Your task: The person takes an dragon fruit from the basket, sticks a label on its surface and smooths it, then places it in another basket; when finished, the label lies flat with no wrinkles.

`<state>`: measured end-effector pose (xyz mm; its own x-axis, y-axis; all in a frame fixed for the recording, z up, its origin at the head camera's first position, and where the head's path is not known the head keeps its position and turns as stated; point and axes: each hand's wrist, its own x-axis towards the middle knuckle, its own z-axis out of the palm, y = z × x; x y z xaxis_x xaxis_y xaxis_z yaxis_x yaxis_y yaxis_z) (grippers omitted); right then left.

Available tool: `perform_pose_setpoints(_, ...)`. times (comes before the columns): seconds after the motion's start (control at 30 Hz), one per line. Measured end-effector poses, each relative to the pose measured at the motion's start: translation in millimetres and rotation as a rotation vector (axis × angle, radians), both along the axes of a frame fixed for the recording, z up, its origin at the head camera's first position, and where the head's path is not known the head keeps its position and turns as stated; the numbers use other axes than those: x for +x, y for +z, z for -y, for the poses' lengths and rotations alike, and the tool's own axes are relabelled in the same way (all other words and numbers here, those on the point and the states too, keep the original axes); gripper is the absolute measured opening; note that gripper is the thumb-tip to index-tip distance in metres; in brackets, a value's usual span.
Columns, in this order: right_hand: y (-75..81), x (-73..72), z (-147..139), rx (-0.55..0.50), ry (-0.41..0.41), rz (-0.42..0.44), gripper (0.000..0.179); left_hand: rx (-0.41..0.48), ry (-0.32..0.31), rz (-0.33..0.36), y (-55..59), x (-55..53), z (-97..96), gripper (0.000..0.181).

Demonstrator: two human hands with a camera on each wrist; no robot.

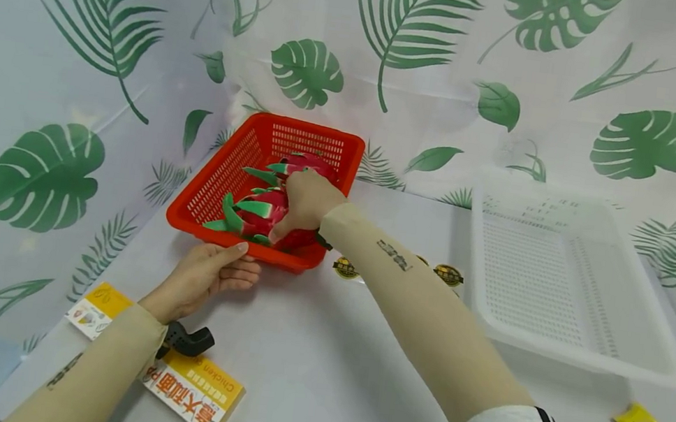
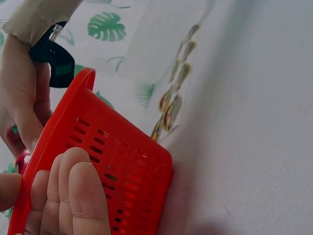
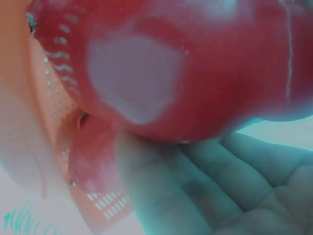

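Right fingers on dragon fruit, red basket around, white basket apart

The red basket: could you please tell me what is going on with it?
A person has both hands at the red basket. The right hand reaches inside and grips the nearer dragon fruit, while a second dragon fruit lies behind it. The left hand is at the near rim, its thumb against it. A white basket stands to the right, and a yellow-and-white box lies below the left forearm.
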<state>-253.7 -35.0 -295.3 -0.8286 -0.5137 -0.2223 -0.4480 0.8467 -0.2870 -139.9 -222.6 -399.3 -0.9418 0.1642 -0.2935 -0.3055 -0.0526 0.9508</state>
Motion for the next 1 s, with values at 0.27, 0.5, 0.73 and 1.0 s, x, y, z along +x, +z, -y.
perform_pose_setpoints(0.27,15.1,11.4,-17,-0.074,0.024,-0.032,0.072,-0.021,-0.001,0.002,1.8,0.5,-2.8,0.056)
perform_pose_setpoints(0.5,26.2,27.9,-34,-0.106,0.026,-0.059,0.074,-0.007,0.004,-0.001,3.6,3.0,-2.8,0.053)
perform_pose_setpoints(0.73,32.7,36.5,-65,-0.144,-0.015,-0.069,0.081,0.002,-0.009,-0.023,3.1,5.1,-2.9,0.048)
perform_pose_setpoints(1.0,33.8,54.3,-101,-0.209,-0.011,-0.062,0.073,0.011,-0.008,-0.031,4.4,6.3,-4.0,0.044)
